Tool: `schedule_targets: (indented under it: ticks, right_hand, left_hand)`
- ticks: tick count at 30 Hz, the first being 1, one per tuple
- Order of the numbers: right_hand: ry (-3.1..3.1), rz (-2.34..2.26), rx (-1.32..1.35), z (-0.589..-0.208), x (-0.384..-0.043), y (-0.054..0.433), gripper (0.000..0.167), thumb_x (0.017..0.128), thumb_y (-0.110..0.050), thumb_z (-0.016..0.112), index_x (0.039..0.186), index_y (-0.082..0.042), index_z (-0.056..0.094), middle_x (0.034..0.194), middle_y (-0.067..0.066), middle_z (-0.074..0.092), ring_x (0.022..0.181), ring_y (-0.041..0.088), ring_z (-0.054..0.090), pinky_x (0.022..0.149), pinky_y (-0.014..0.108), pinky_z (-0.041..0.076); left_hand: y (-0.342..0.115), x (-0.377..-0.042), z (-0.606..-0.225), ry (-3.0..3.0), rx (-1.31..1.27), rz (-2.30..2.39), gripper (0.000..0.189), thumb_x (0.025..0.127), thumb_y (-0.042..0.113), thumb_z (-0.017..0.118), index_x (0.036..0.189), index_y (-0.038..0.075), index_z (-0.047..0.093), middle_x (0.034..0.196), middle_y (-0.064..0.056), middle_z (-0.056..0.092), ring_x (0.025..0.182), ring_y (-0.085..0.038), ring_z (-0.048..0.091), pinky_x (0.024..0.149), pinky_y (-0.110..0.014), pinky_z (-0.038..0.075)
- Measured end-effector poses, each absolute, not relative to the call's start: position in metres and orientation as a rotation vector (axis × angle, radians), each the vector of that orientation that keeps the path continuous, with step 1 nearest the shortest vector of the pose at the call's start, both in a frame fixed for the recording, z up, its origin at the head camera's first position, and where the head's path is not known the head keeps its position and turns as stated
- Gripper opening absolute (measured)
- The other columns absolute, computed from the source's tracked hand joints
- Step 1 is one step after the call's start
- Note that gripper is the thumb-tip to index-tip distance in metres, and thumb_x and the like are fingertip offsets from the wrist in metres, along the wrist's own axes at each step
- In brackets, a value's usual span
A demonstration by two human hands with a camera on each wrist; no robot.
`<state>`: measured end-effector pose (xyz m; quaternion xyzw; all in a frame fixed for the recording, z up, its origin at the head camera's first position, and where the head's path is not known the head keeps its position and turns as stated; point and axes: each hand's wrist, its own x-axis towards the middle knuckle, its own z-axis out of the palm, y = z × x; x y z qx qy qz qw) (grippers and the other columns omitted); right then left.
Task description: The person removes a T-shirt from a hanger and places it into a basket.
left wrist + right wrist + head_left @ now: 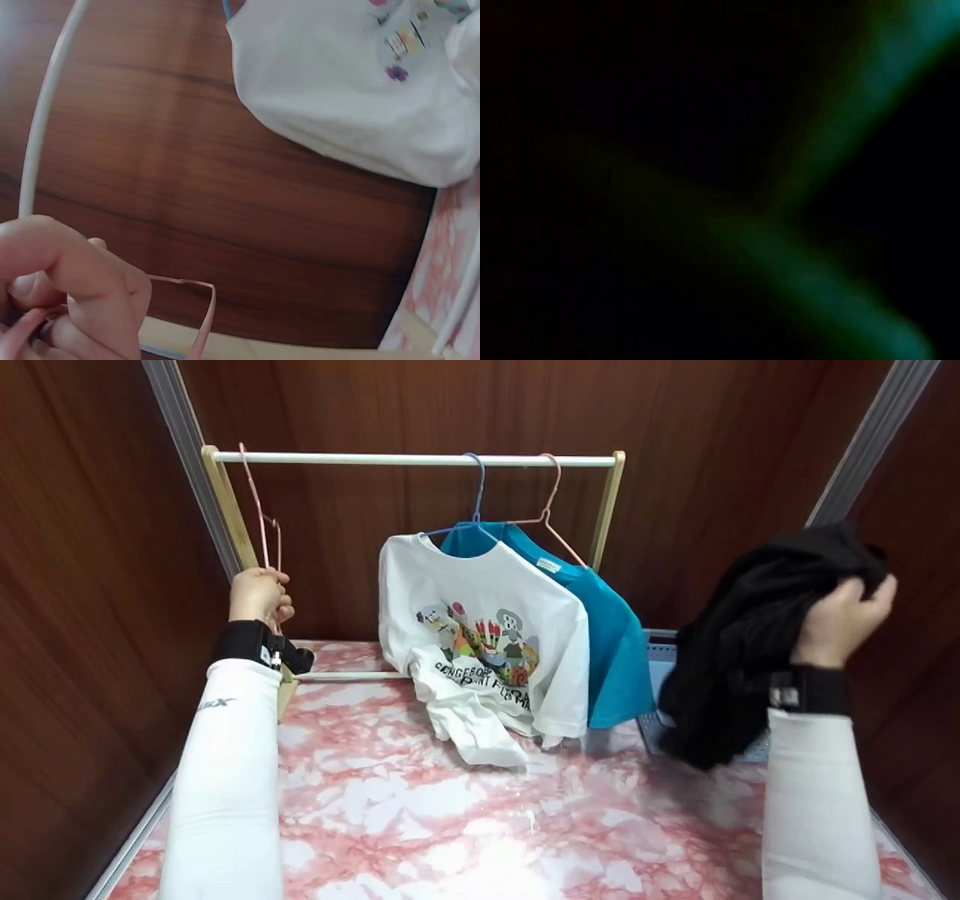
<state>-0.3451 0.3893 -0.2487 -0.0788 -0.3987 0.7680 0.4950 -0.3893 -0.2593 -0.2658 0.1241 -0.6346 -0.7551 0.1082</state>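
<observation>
At the rack's left end, my left hand (259, 596) grips a pink hanger (260, 510); in the left wrist view, curled fingers (82, 277) wrap round its pink wire. Off to the right, my right hand (840, 619) holds a bunched black garment (739, 630) in the air, its kind unclear from the folds. The right wrist view is nearly all dark, apparently covered by cloth. Mid-rack, a white printed T-shirt (480, 607) hangs on a blue hanger (478, 491). Partly hidden behind it, a teal T-shirt (619, 645) hangs on another pink hanger (551, 495).
The clothes rack has a white rail (360, 458) and wooden posts (609, 510). A blue-grey basket (651, 731) stands at the right, mostly behind the black garment. Brown wood panels (337, 405) enclose a pink marbled tabletop (390, 825).
</observation>
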Motion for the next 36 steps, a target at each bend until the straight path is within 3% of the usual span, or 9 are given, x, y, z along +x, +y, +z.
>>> schedule_targets:
  ticks: [3,5,8,13,18,25,28,33,36]
  right_hand:
    - [-0.969,1.765,-0.251,-0.254,-0.368,0.394,0.058,0.100,0.004,0.043,0.157,-0.003,0.033,0.160,0.006,0.043,0.144,0.004,0.042,0.109,0.003,0.030]
    - [-1.049,1.691,-0.325,-0.264,-0.381,0.397,0.068,0.102,0.002,0.044,0.163,-0.003,0.015,0.171,0.004,0.024,0.152,-0.002,0.026,0.113,0.000,0.018]
    - [-1.168,1.629,-0.373,-0.288,-0.399,0.404,0.070,0.102,0.002,0.044,0.163,-0.002,0.010,0.173,0.005,0.016,0.156,-0.001,0.016,0.114,0.000,0.012]
    - [-1.390,1.593,-0.348,-0.346,-0.424,0.412,0.066,0.097,0.008,0.043,0.160,0.000,0.025,0.168,0.009,0.030,0.152,0.003,0.026,0.116,0.003,0.017]
    - [-1.751,1.405,-0.345,-0.402,-0.437,0.421,0.045,0.089,0.011,0.049,0.134,0.006,0.046,0.134,0.016,0.054,0.132,0.022,0.048,0.115,0.025,0.035]
    - [-2.448,1.083,-0.181,-0.438,-0.429,0.433,0.068,0.087,0.012,0.042,0.153,-0.005,0.040,0.159,0.028,0.038,0.146,0.047,0.037,0.119,0.059,0.032]
    - [-2.750,0.912,-0.021,-0.443,-0.425,0.432,0.059,0.094,-0.003,0.052,0.151,0.001,0.040,0.153,0.039,0.037,0.140,0.059,0.037,0.116,0.068,0.031]
    - [-3.096,0.724,0.083,-0.446,-0.418,0.423,0.078,0.100,-0.041,0.059,0.159,-0.004,0.026,0.155,0.045,0.024,0.141,0.068,0.022,0.114,0.080,0.015]
    - [-3.157,0.640,0.070,-0.447,-0.416,0.416,0.081,0.097,-0.043,0.061,0.160,-0.006,0.025,0.155,0.048,0.019,0.142,0.069,0.018,0.114,0.081,0.012]
  left_hand:
    - [-0.263,-0.392,-0.266,-1.887,0.382,-2.212,0.018,0.103,-0.005,0.030,0.099,0.004,0.045,0.056,0.006,0.031,0.045,-0.004,0.028,0.043,-0.016,0.031]
    - [-0.265,-0.393,-0.267,-1.895,0.383,-2.207,0.019,0.102,-0.006,0.029,0.099,0.004,0.044,0.056,0.006,0.030,0.045,-0.004,0.028,0.043,-0.016,0.031]
    - [-0.267,-0.395,-0.267,-1.891,0.372,-2.229,0.017,0.104,-0.004,0.030,0.099,0.004,0.044,0.056,0.006,0.030,0.045,-0.004,0.028,0.043,-0.016,0.030]
    - [-0.271,-0.395,-0.268,-1.872,0.365,-2.269,0.017,0.104,-0.004,0.030,0.098,0.004,0.044,0.056,0.006,0.030,0.046,-0.004,0.028,0.043,-0.016,0.030]
    - [-0.278,-0.394,-0.268,-1.797,0.380,-2.323,0.020,0.101,-0.009,0.028,0.095,0.005,0.042,0.053,0.006,0.029,0.045,-0.004,0.027,0.043,-0.016,0.028]
    - [-0.282,-0.396,-0.270,-1.819,0.401,-2.269,0.018,0.106,-0.002,0.030,0.096,0.005,0.043,0.054,0.006,0.030,0.046,-0.004,0.028,0.043,-0.015,0.029]
    - [-0.283,-0.397,-0.272,-1.831,0.421,-2.244,0.021,0.110,0.009,0.030,0.096,0.004,0.045,0.054,0.006,0.030,0.046,-0.003,0.028,0.042,-0.015,0.029]
    - [-0.284,-0.395,-0.275,-1.825,0.450,-2.255,0.029,0.113,0.021,0.029,0.096,0.006,0.046,0.054,0.007,0.031,0.045,-0.003,0.030,0.043,-0.016,0.031]
    - [-0.285,-0.393,-0.278,-1.810,0.458,-2.279,0.029,0.113,0.026,0.031,0.097,0.008,0.048,0.056,0.007,0.034,0.045,-0.003,0.032,0.043,-0.017,0.033]
